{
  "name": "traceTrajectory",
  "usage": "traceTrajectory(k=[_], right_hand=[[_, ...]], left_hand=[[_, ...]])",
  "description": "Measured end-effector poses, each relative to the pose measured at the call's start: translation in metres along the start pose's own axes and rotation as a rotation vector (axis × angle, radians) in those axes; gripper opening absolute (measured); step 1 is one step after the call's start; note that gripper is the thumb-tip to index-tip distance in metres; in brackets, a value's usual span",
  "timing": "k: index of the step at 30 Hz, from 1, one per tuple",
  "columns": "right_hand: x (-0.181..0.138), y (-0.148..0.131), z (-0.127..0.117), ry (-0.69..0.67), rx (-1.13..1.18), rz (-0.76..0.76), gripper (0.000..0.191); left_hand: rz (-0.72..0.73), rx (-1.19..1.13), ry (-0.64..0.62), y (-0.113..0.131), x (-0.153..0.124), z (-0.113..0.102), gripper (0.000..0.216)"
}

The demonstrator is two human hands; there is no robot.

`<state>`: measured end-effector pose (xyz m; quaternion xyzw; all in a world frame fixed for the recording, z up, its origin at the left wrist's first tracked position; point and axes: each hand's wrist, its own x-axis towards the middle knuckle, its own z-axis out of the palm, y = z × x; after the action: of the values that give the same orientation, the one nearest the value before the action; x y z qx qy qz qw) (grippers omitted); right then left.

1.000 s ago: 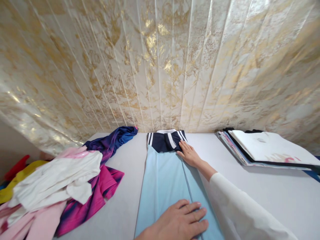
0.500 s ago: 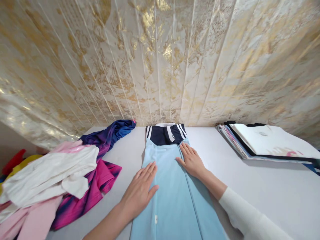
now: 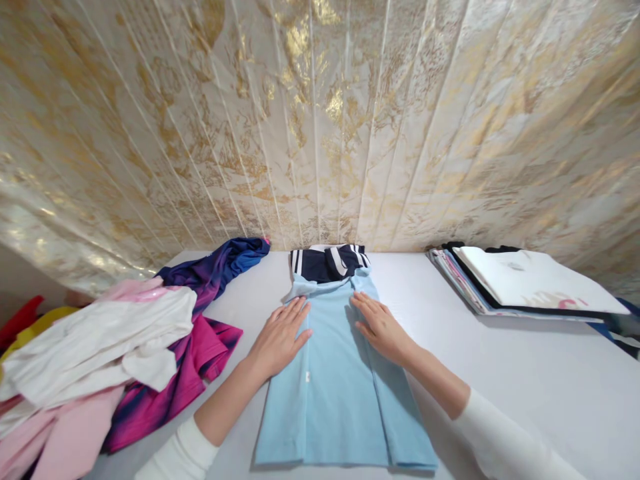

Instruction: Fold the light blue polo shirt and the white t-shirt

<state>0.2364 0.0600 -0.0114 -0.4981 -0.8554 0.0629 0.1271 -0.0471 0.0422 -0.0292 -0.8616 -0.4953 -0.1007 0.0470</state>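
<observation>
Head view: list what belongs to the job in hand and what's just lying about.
In use:
light blue garment
left hand and right hand, resting on it
white tabletop

Seemingly just lying about, untouched:
jumbled clothes
folded stack

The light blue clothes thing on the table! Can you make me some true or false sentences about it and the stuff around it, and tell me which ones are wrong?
1. The left hand and right hand both touch the light blue garment. True.
2. Its dark striped part is at the end nearest the person. False: it is at the far end, by the gold-patterned backdrop.
3. The folded stack on the right has a white piece on top. True.
4. The clothes heap on the left is neatly folded. False: it lies loose and rumpled.
5. The person's sleeves are white. True.
</observation>
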Motion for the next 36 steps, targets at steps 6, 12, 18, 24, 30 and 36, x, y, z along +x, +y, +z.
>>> traceTrajectory(k=[6,12,18,24,30,36], right_hand=[[-0.082,-0.004,-0.021,0.045,0.281,-0.012,0.034],[-0.067,-0.003,-0.017,0.111,0.318,-0.011,0.035],[-0.048,-0.001,-0.005,0.158,0.265,-0.033,0.036],[-0.062,0.019,-0.021,0.216,0.322,0.031,0.031],[-0.074,0.018,-0.040,0.065,0.300,0.109,0.016],[-0.071,0.012,-0.029,0.032,0.251,0.184,0.009]], left_hand=[[0.031,-0.038,0.006,0.032,0.004,-0.017,0.049],[0.271,-0.146,-0.077,0.071,0.060,-0.021,0.050],[0.192,-0.117,-0.108,0.037,0.121,0.013,0.051],[0.114,-0.109,-0.058,-0.003,0.160,0.026,0.051],[0.123,-0.122,-0.021,-0.028,0.178,0.029,0.047],[0.088,-0.157,0.046,-0.028,0.188,0.035,0.038]])
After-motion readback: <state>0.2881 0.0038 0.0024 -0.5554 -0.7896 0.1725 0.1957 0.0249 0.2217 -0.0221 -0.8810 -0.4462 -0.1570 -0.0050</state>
